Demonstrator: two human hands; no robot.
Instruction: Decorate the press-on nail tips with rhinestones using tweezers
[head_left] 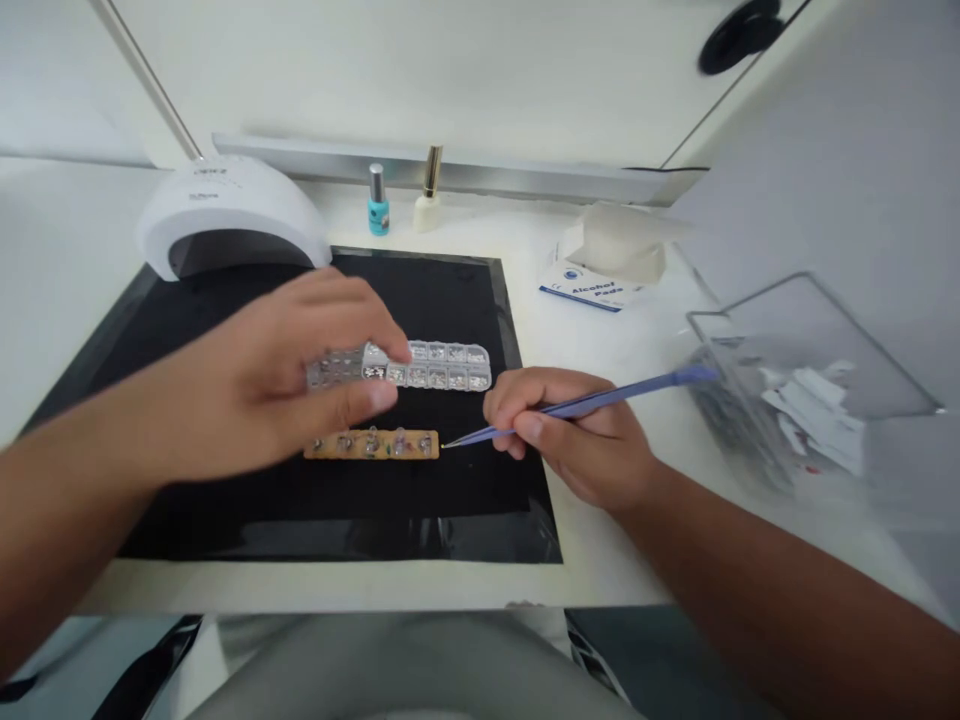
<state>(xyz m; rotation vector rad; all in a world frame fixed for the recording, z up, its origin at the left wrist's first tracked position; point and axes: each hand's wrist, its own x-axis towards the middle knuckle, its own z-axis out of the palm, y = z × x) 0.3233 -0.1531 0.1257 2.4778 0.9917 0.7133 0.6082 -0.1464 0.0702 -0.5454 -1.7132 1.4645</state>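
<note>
My right hand (577,430) grips purple tweezers (600,402) like a pen. Their fine points lie just off the right end of a tan strip (412,458) that carries several small clear, decorated nail tips. A tiny pale speck shows at the points; I cannot tell what it is. My left hand (300,370) hovers palm-down, thumb and forefinger apart, with nothing visible between them. It covers part of the strip and of a clear compartment case (450,367) filled with small shiny rhinestones. Whether its fingertips touch the case I cannot tell.
A black mat (330,520) lies under the work on a white table. Behind stand a white nail lamp (232,205), a turquoise polish bottle (379,212) and a cream one (427,210). To the right are an alcohol pads box (592,275) and a clear bin (787,420) holding packets.
</note>
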